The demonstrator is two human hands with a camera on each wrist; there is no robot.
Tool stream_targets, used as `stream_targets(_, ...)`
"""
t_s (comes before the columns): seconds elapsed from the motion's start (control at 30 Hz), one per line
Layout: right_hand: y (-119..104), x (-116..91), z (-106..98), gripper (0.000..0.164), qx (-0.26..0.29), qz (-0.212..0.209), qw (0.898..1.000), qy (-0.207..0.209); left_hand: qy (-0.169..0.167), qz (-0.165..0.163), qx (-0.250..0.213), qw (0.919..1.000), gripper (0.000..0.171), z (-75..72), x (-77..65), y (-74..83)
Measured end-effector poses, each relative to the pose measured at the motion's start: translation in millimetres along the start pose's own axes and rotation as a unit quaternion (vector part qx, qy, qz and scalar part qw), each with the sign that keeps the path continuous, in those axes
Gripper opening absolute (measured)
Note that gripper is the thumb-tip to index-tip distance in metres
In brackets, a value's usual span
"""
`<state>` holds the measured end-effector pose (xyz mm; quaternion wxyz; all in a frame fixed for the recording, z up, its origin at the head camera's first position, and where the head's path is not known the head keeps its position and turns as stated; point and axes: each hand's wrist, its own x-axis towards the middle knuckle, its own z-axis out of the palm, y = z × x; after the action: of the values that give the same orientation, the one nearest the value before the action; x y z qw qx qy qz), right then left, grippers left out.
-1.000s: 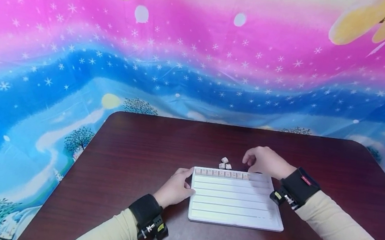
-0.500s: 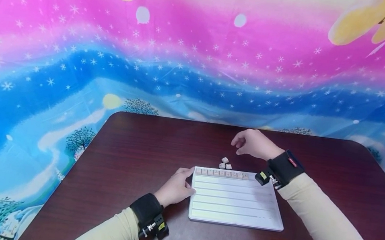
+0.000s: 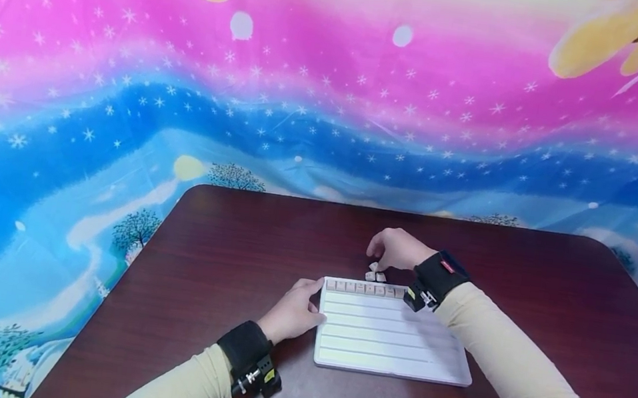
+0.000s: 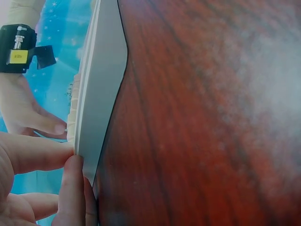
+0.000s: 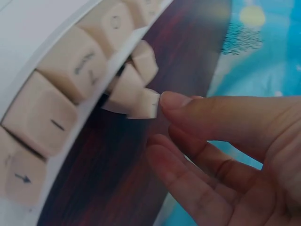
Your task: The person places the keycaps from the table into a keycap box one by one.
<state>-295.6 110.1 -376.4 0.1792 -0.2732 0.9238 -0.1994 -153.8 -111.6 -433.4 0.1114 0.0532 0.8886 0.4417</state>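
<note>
A white, shallow keycap tray (image 3: 373, 340) with several ridged rows lies on the table. Cream keycaps (image 5: 54, 117) stand in its far row; the printed legends show, among them an arrow and a dash. My left hand (image 3: 293, 310) holds the tray's left edge, thumb and fingers on the rim in the left wrist view. Just beyond the far edge lie 3 loose keycaps (image 5: 124, 92) in a small heap. My right hand (image 3: 400, 249) hovers over them, its thumb tip beside the topmost keycap and the other fingers apart from it. Whether the thumb touches it, I cannot tell.
The dark wooden table (image 3: 266, 232) runs back to a hanging cloth (image 3: 309, 90) printed with snowflakes and butterflies. Each wrist bears a black strap with a small camera; the right one (image 3: 420, 296) hangs over the tray's far right part.
My right hand has left the tray's far right corner, moved up and left, then come down beside the loose keycaps. The left hand stays at the tray's left edge.
</note>
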Motion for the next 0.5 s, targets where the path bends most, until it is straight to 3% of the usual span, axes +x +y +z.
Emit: stream_targets(0.5,-0.3,6.8,9.3,0.024,-0.024,0.015,1.0,-0.01,0.003,-0.001,0.0,1.0,0.075,-0.4,2.5,-0.9)
